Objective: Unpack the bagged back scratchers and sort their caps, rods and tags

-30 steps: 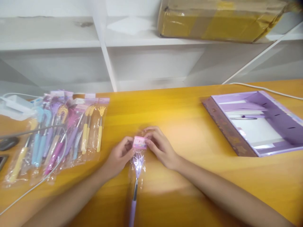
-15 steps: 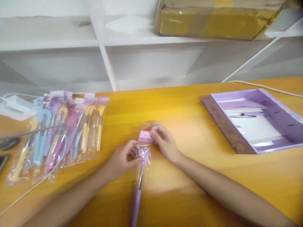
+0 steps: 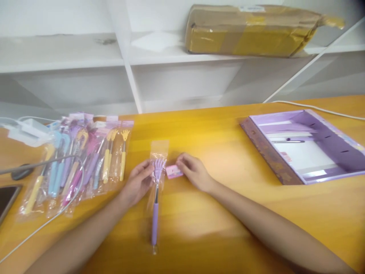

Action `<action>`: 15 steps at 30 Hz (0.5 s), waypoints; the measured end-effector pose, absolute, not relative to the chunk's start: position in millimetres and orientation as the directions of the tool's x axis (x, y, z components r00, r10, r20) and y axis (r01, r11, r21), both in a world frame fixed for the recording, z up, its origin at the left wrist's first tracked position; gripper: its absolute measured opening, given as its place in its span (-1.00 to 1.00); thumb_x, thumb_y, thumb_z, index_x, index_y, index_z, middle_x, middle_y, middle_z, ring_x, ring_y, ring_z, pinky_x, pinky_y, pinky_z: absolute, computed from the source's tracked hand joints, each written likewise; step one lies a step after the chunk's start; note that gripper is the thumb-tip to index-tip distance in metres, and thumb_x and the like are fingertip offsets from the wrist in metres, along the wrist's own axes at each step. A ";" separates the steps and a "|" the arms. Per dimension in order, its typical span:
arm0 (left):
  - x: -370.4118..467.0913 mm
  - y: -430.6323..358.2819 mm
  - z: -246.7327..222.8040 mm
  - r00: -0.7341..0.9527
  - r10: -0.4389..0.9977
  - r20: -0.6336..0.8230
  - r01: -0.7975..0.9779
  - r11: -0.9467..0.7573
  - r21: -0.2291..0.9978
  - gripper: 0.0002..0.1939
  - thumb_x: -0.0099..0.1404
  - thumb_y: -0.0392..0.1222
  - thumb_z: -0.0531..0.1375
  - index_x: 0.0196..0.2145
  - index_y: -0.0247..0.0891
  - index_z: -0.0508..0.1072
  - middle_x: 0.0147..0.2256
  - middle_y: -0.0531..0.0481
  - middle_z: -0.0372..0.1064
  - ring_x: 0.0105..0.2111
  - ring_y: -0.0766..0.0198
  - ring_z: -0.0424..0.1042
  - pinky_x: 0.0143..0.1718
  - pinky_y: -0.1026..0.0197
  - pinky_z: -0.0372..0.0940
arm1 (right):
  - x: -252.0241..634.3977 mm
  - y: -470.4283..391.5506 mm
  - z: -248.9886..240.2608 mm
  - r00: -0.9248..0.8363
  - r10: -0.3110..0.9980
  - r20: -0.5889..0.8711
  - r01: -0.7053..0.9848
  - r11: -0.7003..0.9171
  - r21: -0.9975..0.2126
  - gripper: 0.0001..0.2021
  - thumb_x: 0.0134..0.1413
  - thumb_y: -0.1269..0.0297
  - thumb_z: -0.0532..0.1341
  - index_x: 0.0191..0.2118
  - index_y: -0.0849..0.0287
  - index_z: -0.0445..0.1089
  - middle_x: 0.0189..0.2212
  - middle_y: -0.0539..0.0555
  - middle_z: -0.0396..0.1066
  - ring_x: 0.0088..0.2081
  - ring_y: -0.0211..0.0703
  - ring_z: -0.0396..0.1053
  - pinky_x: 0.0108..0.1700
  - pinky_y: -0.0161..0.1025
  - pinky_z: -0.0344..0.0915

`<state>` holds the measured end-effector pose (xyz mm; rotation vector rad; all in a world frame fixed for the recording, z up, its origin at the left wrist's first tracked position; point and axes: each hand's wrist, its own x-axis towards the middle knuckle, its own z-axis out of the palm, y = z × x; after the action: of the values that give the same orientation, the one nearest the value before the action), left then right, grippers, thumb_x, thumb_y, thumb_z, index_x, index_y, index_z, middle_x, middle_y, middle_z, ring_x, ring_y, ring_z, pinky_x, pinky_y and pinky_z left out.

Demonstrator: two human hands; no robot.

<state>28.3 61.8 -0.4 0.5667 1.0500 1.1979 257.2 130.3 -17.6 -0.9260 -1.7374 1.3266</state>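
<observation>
A purple back scratcher (image 3: 155,220) with a hand-shaped head and metal shaft lies in a clear plastic bag (image 3: 159,147). My left hand (image 3: 139,180) is closed on the bag's left side, beside the scratcher's head. Just to the right, my right hand (image 3: 194,171) pinches a small pink printed card (image 3: 173,171) between thumb and fingers. The card is apart from the bag, or its edge barely reaches it; I cannot tell which. Further left lie several bagged back scratchers (image 3: 76,163) in yellow, blue, purple and pink.
A purple open box (image 3: 291,175) with papers and a pen (image 3: 288,141) stands at the right. White cables and a white adapter (image 3: 30,132) lie at the left, near a black mouse (image 3: 21,173) and a dark-screened device (image 3: 8,199). A taped carton (image 3: 251,34) rests on the shelf.
The pink card has come away from the bag's top and is now beside it in my right hand. My left hand has moved left with the bagged scratcher.
</observation>
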 end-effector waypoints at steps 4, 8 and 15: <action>30.2 62.1 -0.9 0.014 0.944 -0.330 -0.483 0.295 0.824 -0.62 0.21 0.00 0.54 -0.14 -0.24 0.59 -0.26 0.04 0.52 -0.34 0.36 0.45 -0.26 0.34 0.37 | 255.3 116.1 -6.2 -0.636 0.732 0.243 0.179 0.447 -0.877 -0.63 0.58 0.01 0.03 -0.04 0.10 0.51 -0.13 0.14 0.44 -0.08 -0.06 0.40 0.02 -0.12 0.31; 32.8 57.9 -7.4 0.140 0.972 -0.190 -0.302 0.224 0.926 -0.62 0.37 0.04 0.44 -0.02 -0.24 0.54 -0.11 -0.07 0.55 -0.15 0.22 0.52 -0.10 0.24 0.40 | 254.9 113.5 -8.4 -0.629 0.736 0.250 0.107 0.401 -0.910 -0.64 0.49 -0.08 0.17 -0.12 0.12 0.52 -0.17 0.13 0.39 -0.14 -0.08 0.37 -0.06 -0.13 0.32; 31.6 49.5 -5.1 0.499 0.860 -0.109 -0.226 0.251 0.941 -0.48 0.41 0.10 0.40 0.14 -0.24 0.41 -0.09 -0.15 0.53 -0.15 0.13 0.58 -0.18 0.18 0.43 | 249.1 117.0 -14.0 -0.459 0.860 0.222 -0.100 0.199 -0.975 -0.54 0.41 -0.05 0.28 -0.46 0.15 0.38 -0.41 0.02 0.33 -0.32 -0.18 0.31 -0.21 -0.19 0.25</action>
<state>31.6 49.5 -5.1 1.0651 0.7267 0.8348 249.1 117.0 -14.0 -0.7362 -1.6095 1.3983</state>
